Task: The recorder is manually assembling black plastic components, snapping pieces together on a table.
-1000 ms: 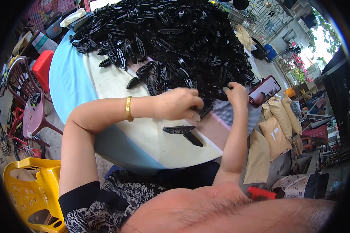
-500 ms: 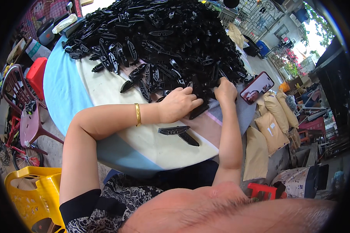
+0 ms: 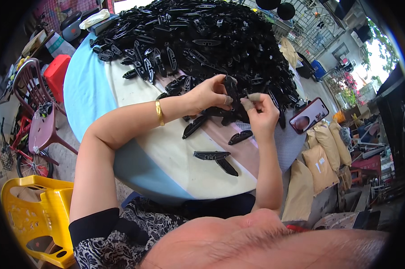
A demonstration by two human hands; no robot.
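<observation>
**Black plastic piece held upright between two hands**

Black plastic piece (image 3: 231,89), long and narrow, stands nearly upright above the tabletop (image 3: 135,94), just in front of the near edge of a big heap of similar black parts (image 3: 198,40). The left hand (image 3: 209,94) is closed around its lower half, thumb and fingers pinching it. The right hand (image 3: 260,114) meets it from the other side, its taped fingertips (image 3: 247,104) pressed together against the piece's edge; whether they grip something small of their own cannot be told.

A gold bangle (image 3: 159,113) sits on the left wrist. Below the hands, several loose black parts lie apart from the heap: one slanted beside the left wrist (image 3: 194,127), one under the right hand (image 3: 240,137), and two touching each other nearer the person (image 3: 216,158). A phone (image 3: 309,115) with a red rim lies at the tabletop's right edge, close to the right hand. Tan sacks (image 3: 321,157) stand on the floor beyond it. A yellow plastic chair (image 3: 36,215) is at lower left, and a dark red chair (image 3: 38,116) stands further back.
</observation>
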